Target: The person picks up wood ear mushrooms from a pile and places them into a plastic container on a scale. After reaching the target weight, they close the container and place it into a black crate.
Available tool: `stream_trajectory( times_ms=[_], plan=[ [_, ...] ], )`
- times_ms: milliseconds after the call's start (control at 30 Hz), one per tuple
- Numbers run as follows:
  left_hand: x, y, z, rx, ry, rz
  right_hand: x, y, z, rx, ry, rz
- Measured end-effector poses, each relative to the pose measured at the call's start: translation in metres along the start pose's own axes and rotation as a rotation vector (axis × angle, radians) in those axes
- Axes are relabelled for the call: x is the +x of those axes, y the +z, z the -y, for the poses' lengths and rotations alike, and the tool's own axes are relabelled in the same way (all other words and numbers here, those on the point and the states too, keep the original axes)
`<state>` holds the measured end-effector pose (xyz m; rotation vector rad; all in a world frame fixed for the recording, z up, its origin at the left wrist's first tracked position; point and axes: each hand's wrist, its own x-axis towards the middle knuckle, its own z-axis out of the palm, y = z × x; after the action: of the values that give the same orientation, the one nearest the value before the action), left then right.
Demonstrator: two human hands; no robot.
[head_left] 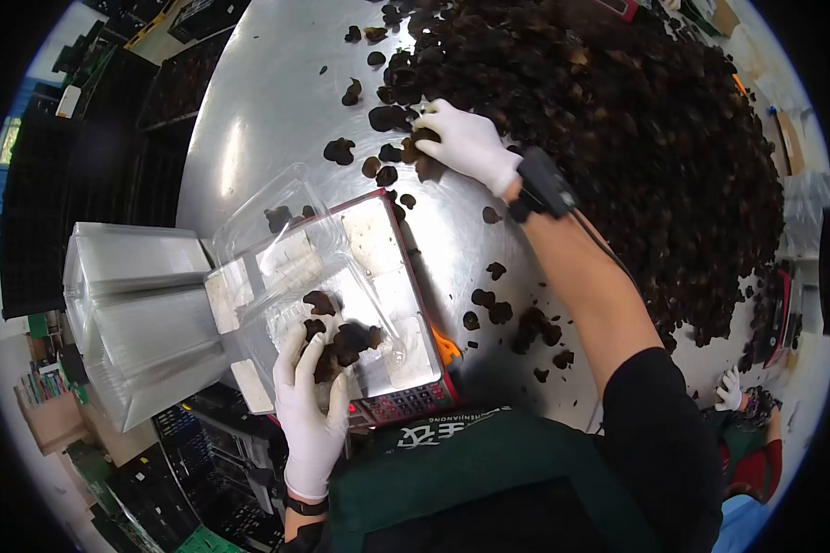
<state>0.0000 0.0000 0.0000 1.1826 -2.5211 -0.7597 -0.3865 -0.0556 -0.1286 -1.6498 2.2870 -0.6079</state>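
Dark, curled pieces (352,341) lie in a small cluster in the base of a hinged clear container (398,352), its lid swung open toward the far side. The left hand (309,410), in a white glove, reaches over the near edge; its grip is partly spread, thumb apart from fingers, around the cluster, though whether it holds a piece cannot be told. The container rests on a red-edged scale (413,276) with a keypad on the near side. Beyond, the gloved right hand (470,147) bends over loose pieces (424,164) beside a broad heap (655,157); its grip is half curled, any hold unclear. Stacked clear containers (148,346) stand left of the scale. Heap and scale share a metal counter (240,92). At far right, 1 gloved hand (729,391) belongs to another person.
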Motion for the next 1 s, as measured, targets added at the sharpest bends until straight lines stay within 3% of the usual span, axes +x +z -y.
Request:
stream_trajectory(
  times_ms=[167, 267, 367, 567, 600, 633, 700, 800, 1000],
  plan=[
    [0.002, -0.002, -0.003, 0.015, 0.002, 0.063, -0.059, -0.021, -0.039, 0.319, -0.035, -0.267],
    [0.006, -0.005, -0.005, 0.033, 0.002, 0.076, -0.09, -0.03, -0.055, 0.195, 0.093, -0.276],
    [0.007, -0.005, -0.004, 0.022, 0.013, 0.074, -0.094, -0.034, -0.036, 0.079, 0.093, -0.343],
    [0.009, -0.004, -0.006, 0.029, 0.018, 0.075, -0.057, -0.012, 0.001, -0.114, -0.12, -0.302],
    [0.009, -0.004, -0.007, 0.026, 0.014, 0.079, -0.051, -0.006, 0.003, -0.137, -0.078, -0.231],
    [0.01, -0.004, -0.007, 0.023, 0.011, 0.084, -0.049, 0.005, 0.001, -0.204, -0.124, -0.329],
    [0.01, -0.004, -0.006, 0.026, 0.022, 0.075, -0.051, 0.022, -0.006, -0.085, -0.084, -0.352],
    [0.008, -0.001, 0.0, 0.032, 0.045, 0.043, -0.08, 0.023, -0.004, -0.039, -0.195, -0.409],
    [0.007, -0.001, 0.0, 0.046, 0.05, 0.049, -0.093, -0.005, -0.007, 0.203, 0.002, -0.406]
  ],
)
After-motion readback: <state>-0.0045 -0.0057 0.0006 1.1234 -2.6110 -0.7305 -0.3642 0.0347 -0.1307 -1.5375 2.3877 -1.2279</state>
